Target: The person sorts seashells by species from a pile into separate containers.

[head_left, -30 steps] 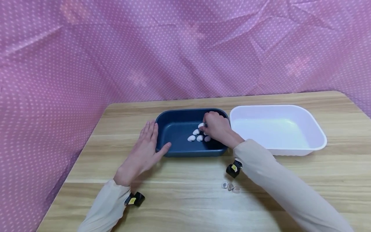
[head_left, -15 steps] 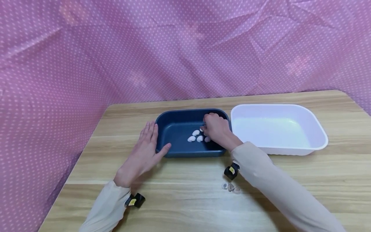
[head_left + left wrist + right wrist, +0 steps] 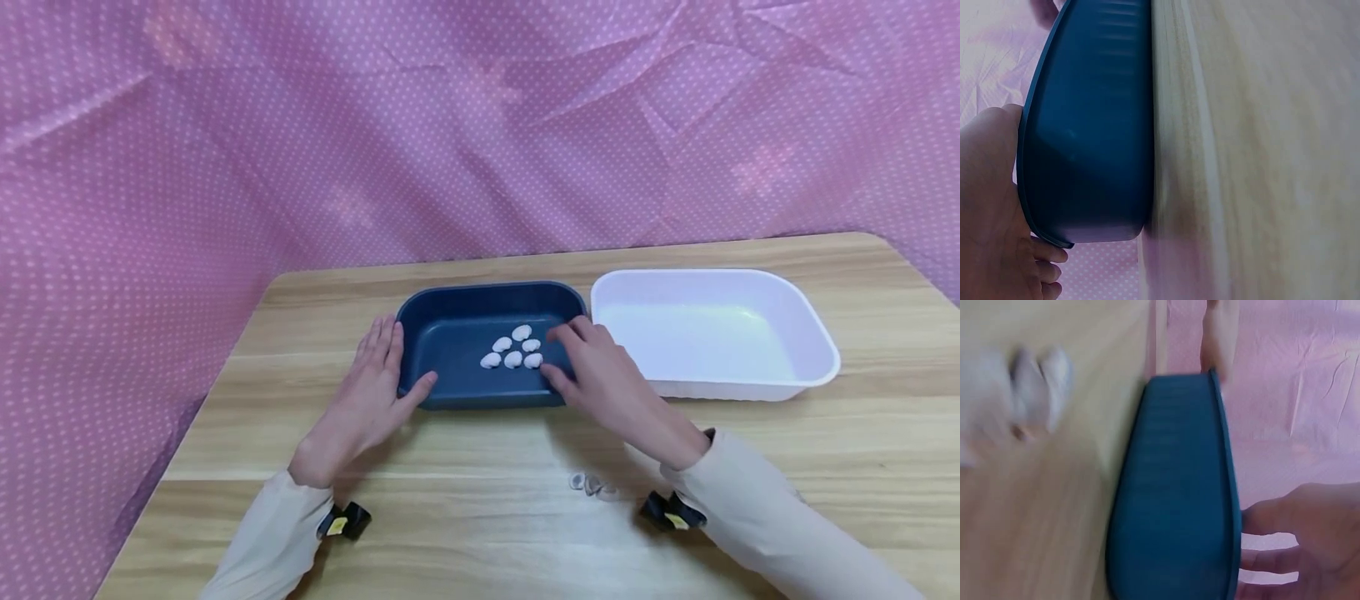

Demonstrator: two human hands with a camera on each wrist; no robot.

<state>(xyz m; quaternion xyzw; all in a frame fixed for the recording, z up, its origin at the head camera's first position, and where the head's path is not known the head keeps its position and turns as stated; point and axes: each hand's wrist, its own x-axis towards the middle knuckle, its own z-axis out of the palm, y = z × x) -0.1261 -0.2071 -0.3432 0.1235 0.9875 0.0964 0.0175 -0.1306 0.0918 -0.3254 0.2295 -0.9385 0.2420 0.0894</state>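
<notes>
Several white seashells (image 3: 513, 360) lie in a triangle on the floor of a dark blue tray (image 3: 457, 346). My left hand (image 3: 363, 408) rests on the tray's left end, its fingers straight along the outside and its thumb over the front corner. My right hand (image 3: 611, 383) hovers over the tray's right end with thumb and fingers spread apart. Nothing shows between those fingers, and the nearest shells lie just left of them. In the right wrist view the fingertips overlap the edge of the tray (image 3: 1172, 487); contact cannot be told.
On the wooden table, 3 greyish shells (image 3: 592, 484) lie in a short row before the blue tray, blurred in the right wrist view. A white tray (image 3: 690, 342) with a bare floor stands right beside the blue one. Behind the table hangs a pink dotted cloth (image 3: 480, 150).
My right hand has let go of a shell at the triangle's far tip and drawn back toward the right front. The whole shell triangle is now uncovered. My left hand stays put.
</notes>
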